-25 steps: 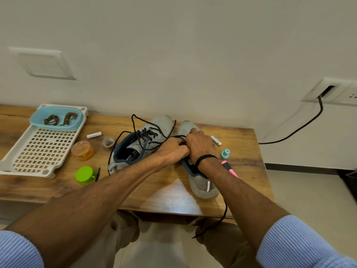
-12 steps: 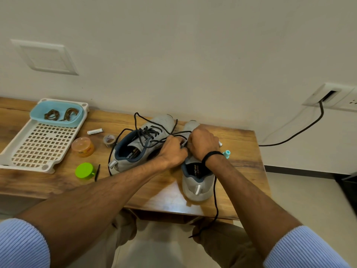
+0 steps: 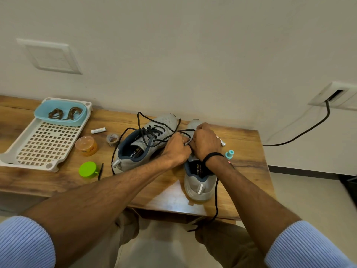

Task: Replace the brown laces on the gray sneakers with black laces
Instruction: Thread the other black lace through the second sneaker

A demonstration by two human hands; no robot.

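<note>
Both hands meet over the front of the nearer gray sneaker [image 3: 199,187], which stands on the bench [image 3: 154,188] with its heel toward the person. The left hand [image 3: 176,149] has a curled grip and pinches the black lace [image 3: 216,198] right against the right hand [image 3: 204,141], whose grip is also closed on that lace. The two hands hide the eyelets and the tongue, so how far the lacing reaches cannot be told. One end of this lace drops past the heel and hangs over the bench edge. A black band [image 3: 212,156] circles the right wrist.

Just to the left lies the other gray sneaker [image 3: 135,151], angled, already threaded with a second black lace [image 3: 152,131] whose loose loops spread around it and cross toward the hands. The left forearm passes over its near side.

The brown laces [image 3: 63,113] lie coiled in a blue tub [image 3: 43,113] at the far end of a white slotted tray [image 3: 52,167] on the left of the bench. Between the tray and the sneakers sit an orange jar [image 3: 86,146], a green lid [image 3: 87,169], a tape roll [image 3: 112,139] and a small white tube [image 3: 98,130]. A teal cap [image 3: 229,154] stands just right of the right wrist. A black cable [image 3: 301,132] runs from the wall socket [image 3: 336,95] toward the bench.
</note>
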